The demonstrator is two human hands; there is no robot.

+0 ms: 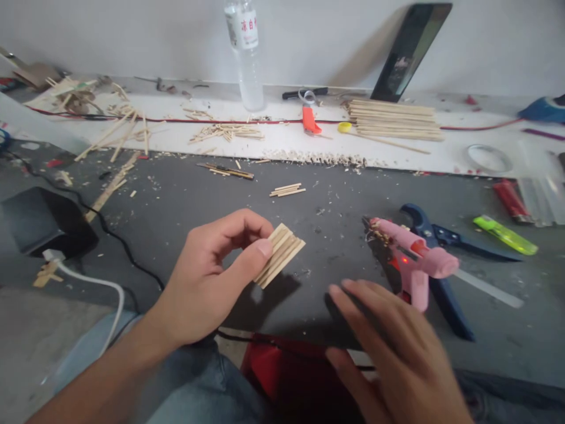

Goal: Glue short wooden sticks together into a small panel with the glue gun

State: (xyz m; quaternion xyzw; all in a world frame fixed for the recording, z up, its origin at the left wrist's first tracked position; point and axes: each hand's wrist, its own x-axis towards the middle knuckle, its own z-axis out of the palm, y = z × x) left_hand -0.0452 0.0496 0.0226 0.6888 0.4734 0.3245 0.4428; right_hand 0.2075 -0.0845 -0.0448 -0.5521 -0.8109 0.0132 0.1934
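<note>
Between thumb and fingers, my left hand pinches a small panel of wooden sticks laid side by side, held tilted above the dark table. My right hand holds nothing; its fingers are stretched out and apart, slightly blurred, low over the table's front edge. Just beyond it lies a pink hot glue gun with a red light lit and a clear glue stick at its rear. Under the glue gun are dark blue cutters. A few short sticks lie past the panel.
Along the back are a water bottle, a bundle of long sticks and a leaning black panel. A craft knife lies mid-table. A black box with cables stands left; a green lighter lies right. Wood scraps are scattered about.
</note>
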